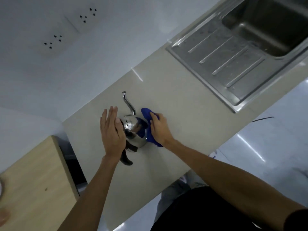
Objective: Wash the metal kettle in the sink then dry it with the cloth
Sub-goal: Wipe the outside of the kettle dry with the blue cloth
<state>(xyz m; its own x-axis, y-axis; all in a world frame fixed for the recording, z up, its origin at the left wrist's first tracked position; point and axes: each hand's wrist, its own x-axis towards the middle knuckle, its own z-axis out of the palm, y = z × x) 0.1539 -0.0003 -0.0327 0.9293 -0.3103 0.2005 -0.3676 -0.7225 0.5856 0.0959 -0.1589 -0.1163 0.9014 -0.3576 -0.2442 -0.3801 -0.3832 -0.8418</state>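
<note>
The metal kettle (134, 130) stands on the beige counter (175, 114), its long curved spout pointing away from me and its dark handle toward me. My left hand (111, 132) rests flat against the kettle's left side and lid, fingers straight and together. My right hand (158, 129) presses a blue cloth (147, 117) against the kettle's right side. The left palm hides part of the lid and handle.
A steel sink (266, 25) with a ribbed draining board (225, 55) lies at the far right of the counter. A wooden surface (36, 185) adjoins the counter at the left, across a dark gap. Wall sockets (55, 40) sit on the white wall behind.
</note>
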